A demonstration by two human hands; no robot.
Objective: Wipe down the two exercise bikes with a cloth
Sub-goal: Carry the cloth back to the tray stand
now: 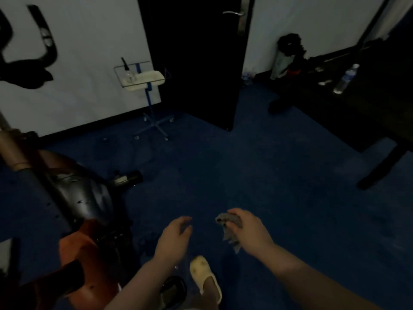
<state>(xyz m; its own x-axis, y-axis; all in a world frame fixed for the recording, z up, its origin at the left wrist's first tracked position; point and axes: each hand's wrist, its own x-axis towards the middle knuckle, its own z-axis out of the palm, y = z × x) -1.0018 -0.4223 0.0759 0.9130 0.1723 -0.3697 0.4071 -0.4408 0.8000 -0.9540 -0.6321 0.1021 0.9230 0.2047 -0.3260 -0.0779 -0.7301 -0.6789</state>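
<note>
Our right hand [248,229] grips a crumpled grey cloth [228,229], bunched in the fingers so a loose corner hangs ready for wiping. Our left hand [175,237] is empty, fingers loosely curled and apart from the cloth, likely free to steady a frame. Below them a pale yellow slipper [204,274] stands on the dark blue carpet [268,175]. To the left rises the black-and-orange exercise bike [78,209], near but untouched; we judge wiping comes next. A second bike is not clearly identifiable in this dim room.
</note>
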